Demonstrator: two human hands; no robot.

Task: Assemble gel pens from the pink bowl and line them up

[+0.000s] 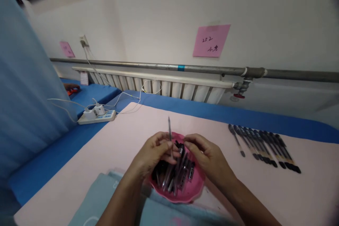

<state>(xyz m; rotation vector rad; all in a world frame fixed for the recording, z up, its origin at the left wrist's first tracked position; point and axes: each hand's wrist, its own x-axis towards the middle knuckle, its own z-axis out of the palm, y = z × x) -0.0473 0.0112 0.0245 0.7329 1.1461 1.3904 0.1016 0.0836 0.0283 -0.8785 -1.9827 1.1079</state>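
My left hand [159,150] is closed, pinching a slim uncapped pen [170,129] upright with its pointed end at the top. Just right of it, my right hand [203,152] has its thumb and fingers drawn together over the bowl's far right side; whatever they may hold is hidden. Beneath both hands stands a pink bowl [194,192] with a wavy rim. Loose clear and dark pen parts [176,174] lie jumbled in it, partly covered by my left hand. To the right, several assembled black pens [262,144] lie side by side in a slanting row.
Pale pink paper [113,152] covers the blue surface. A light-blue cloth [97,194] lies at the front. At left are a power strip [97,117] with white cables and a blue curtain [26,77]. Behind run a radiator [169,86] and a pipe [212,69]. Another person's hand [71,86] shows far left.
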